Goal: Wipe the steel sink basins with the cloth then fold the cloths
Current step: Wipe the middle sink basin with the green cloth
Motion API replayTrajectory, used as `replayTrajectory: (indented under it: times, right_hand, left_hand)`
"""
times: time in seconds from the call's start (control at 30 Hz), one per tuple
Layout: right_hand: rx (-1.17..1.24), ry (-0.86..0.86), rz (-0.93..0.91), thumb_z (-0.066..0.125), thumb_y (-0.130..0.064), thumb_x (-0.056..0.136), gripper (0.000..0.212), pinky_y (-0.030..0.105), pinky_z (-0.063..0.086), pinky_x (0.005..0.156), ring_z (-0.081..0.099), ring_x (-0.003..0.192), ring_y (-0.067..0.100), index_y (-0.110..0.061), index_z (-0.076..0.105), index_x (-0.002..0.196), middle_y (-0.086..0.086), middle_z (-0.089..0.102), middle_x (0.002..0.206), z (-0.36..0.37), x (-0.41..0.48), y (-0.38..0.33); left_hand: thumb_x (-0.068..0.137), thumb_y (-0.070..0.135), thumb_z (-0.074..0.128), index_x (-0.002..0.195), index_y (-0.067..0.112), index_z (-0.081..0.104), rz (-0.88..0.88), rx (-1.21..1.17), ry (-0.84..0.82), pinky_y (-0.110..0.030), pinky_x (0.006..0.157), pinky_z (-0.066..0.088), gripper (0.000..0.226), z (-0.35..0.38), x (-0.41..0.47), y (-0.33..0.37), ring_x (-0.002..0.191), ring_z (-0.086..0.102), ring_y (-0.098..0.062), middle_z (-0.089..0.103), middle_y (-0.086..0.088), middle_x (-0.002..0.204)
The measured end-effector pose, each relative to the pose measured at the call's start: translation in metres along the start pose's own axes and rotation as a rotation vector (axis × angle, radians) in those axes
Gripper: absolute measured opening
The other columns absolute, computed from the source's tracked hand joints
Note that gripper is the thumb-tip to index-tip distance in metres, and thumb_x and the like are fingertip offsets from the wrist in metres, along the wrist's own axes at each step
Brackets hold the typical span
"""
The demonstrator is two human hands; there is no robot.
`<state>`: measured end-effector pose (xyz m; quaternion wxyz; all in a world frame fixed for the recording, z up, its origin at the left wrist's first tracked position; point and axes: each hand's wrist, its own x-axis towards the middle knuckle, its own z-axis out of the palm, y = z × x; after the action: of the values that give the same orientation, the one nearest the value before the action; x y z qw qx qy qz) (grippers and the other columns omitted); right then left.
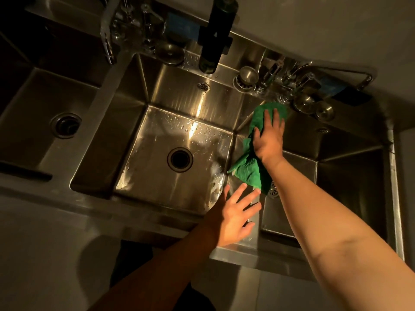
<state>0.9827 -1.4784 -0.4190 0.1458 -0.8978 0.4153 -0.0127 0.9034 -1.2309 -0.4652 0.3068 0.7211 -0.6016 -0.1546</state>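
Left hand [238,214] is hovering with fingers spread, holding nothing, near the green cloth [249,171]. Right hand [268,135] is pressing flat, fingers straight, on the cloth, which is draping over the divider between middle basin [134,135] and right basin [350,176].

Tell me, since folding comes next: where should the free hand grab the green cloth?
Probably its near, bunched end: the cloth lies draped between the middle basin and the right basin, and the right hand presses the far part flat. That loose end points toward the open left hand, so come from the front and pinch its raised folds.
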Motion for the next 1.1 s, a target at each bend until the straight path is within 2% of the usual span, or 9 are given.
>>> replayTrajectory:
  times: [0.13,0.23,0.4,0.63,0.73,0.9,0.97,1.03,1.1]
  right_hand:
    - [0.029,0.009,-0.016,0.048,-0.029,0.101,0.065,0.048,0.01,0.125,0.006,0.151,0.043,-0.017,0.022,0.158,0.008,0.008,0.167,0.001,-0.03,-0.001]
    - [0.034,0.044,-0.067,0.049,-0.028,0.101,0.062,0.048,0.007,0.126,0.009,0.151,0.042,-0.013,0.027,0.157,0.012,0.013,0.166,0.008,-0.068,0.006]
    - [0.004,0.087,-0.073,0.046,-0.025,0.099,0.057,0.048,0.008,0.126,0.016,0.151,0.035,-0.008,0.035,0.152,0.016,0.021,0.163,0.018,-0.124,0.011]
    - [0.113,0.169,-0.176,0.061,-0.004,0.091,0.046,0.06,0.018,0.121,0.035,0.142,0.046,0.004,0.054,0.136,0.026,0.043,0.15,0.019,-0.179,0.018]
    - [0.176,0.207,-0.214,0.06,0.01,0.086,0.041,0.068,0.024,0.115,0.039,0.135,0.057,0.013,0.059,0.127,0.034,0.05,0.14,0.021,-0.194,0.015]
    - [0.531,0.116,-0.179,0.052,0.019,0.092,0.05,0.028,0.018,0.124,0.028,0.15,0.027,0.003,0.05,0.14,0.008,0.043,0.154,0.014,-0.227,-0.027]
    - [0.55,0.075,-0.268,0.054,0.016,0.092,0.05,0.043,0.017,0.125,0.03,0.148,0.035,-0.003,0.054,0.138,0.013,0.041,0.154,0.018,-0.229,-0.056]
    - [0.7,0.028,-0.23,0.053,0.007,0.096,0.047,0.052,0.032,0.118,0.043,0.141,0.033,-0.01,0.054,0.14,0.012,0.047,0.151,0.02,-0.226,-0.09]
    - [0.861,0.007,-0.163,0.053,-0.003,0.1,0.045,0.038,0.05,0.104,0.057,0.127,0.014,-0.016,0.051,0.143,0.003,0.056,0.142,0.02,-0.222,-0.123]
  left_hand:
    - [0.088,0.023,0.06,0.133,0.007,0.068,0.012,-0.111,0.139,-0.067,0.11,0.04,0.048,-0.001,0.004,0.002,0.145,0.038,-0.048,0.051,-0.018,0.153]
    - [0.098,0.035,0.05,0.158,0.02,0.038,-0.037,-0.014,0.041,-0.062,0.12,0.027,0.063,-0.02,-0.013,-0.01,0.154,0.024,-0.04,0.027,-0.007,0.169]
    - [0.099,0.046,0.041,0.164,0.033,0.013,-0.197,0.267,-0.051,-0.062,0.119,0.026,0.072,-0.075,-0.037,-0.054,0.157,0.019,-0.033,0.011,0.002,0.174]
    - [0.097,0.042,0.055,0.158,0.025,0.039,-0.368,0.45,0.013,-0.058,0.11,0.037,0.065,-0.173,-0.071,-0.109,0.148,0.039,-0.036,0.037,-0.003,0.165]
    - [0.099,0.044,0.048,0.158,0.027,0.036,-0.439,0.508,-0.015,-0.062,0.116,0.034,0.063,-0.205,-0.088,-0.116,0.152,0.034,-0.034,0.034,-0.002,0.167]
    - [0.102,0.049,0.032,0.163,0.032,0.006,-0.598,0.455,-0.113,-0.062,0.126,0.007,0.068,-0.248,-0.111,-0.144,0.16,0.003,-0.026,0.007,0.005,0.173]
    - [0.103,0.05,0.034,0.163,0.03,0.006,-0.633,0.496,-0.097,-0.062,0.126,0.01,0.07,-0.263,-0.12,-0.158,0.16,0.004,-0.027,0.008,0.004,0.173]
    - [0.103,0.051,0.032,0.163,0.029,0.006,-0.664,0.524,-0.064,-0.063,0.125,0.016,0.069,-0.275,-0.127,-0.17,0.16,0.008,-0.028,0.011,0.002,0.173]
    - [0.103,0.054,0.028,0.163,0.028,0.006,-0.696,0.541,-0.046,-0.063,0.125,0.019,0.07,-0.282,-0.133,-0.182,0.16,0.009,-0.028,0.013,0.001,0.172]
